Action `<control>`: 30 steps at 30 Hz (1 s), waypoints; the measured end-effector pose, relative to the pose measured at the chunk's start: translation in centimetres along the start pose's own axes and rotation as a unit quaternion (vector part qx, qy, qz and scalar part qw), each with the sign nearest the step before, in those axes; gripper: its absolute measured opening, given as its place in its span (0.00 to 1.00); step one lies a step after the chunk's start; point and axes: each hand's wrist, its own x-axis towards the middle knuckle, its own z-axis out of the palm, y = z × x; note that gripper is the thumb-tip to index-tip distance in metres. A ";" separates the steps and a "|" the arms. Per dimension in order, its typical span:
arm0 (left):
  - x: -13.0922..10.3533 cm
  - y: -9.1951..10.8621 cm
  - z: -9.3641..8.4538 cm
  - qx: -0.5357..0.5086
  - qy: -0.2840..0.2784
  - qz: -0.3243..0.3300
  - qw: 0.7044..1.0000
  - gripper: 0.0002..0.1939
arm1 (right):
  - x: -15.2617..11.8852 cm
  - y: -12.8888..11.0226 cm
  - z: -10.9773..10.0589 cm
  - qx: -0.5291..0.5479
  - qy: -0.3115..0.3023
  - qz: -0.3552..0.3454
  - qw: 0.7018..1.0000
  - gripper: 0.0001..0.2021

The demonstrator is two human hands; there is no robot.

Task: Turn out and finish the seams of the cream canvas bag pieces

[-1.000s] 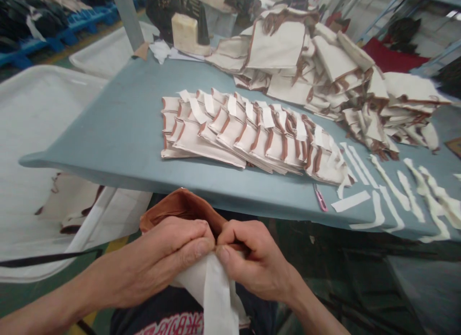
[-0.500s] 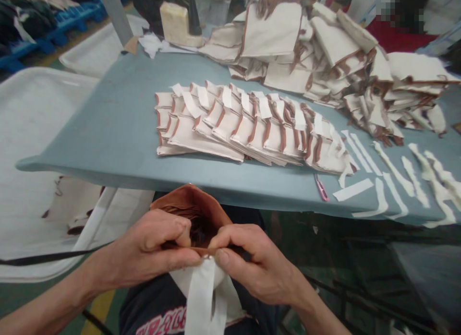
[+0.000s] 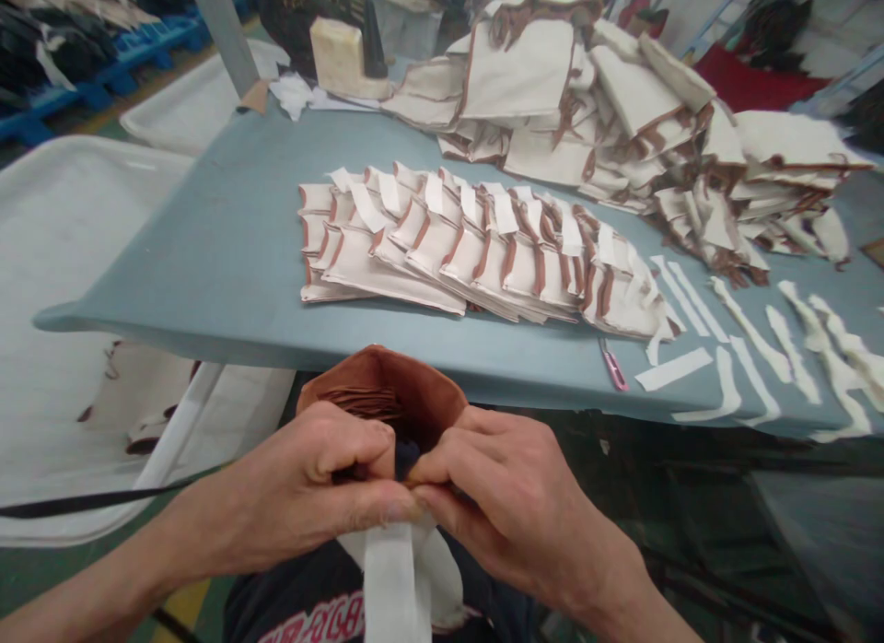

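Close to my body, in front of the table, both hands meet at a cream fabric piece with brown edging. My left hand is closed, its thumb and fingers pinching the edge. Right against it, my right hand pinches the same edge with thumb and bent forefinger. A white strip hangs down from below the thumbs. Just beyond the hands, a brown leather-like flap curves round several layered brown edges; whether it belongs to the cream piece, I cannot tell. My fingers hide the pinched spot.
On the blue-grey table lies an overlapping row of cream fabric pieces with white strips on them. Behind stands a large cream pile. Loose white strips and a pink snipper lie at right. A white bin stands left.
My hands have shifted slightly right and closed in on each other, covering the brown edge that showed between them. The white strip's top is now under my thumbs.
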 end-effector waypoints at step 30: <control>-1.2 -2.7 3.7 -0.144 0.131 -0.017 0.981 0.22 | 0.2 4.8 4.1 0.245 0.072 0.115 0.960 0.24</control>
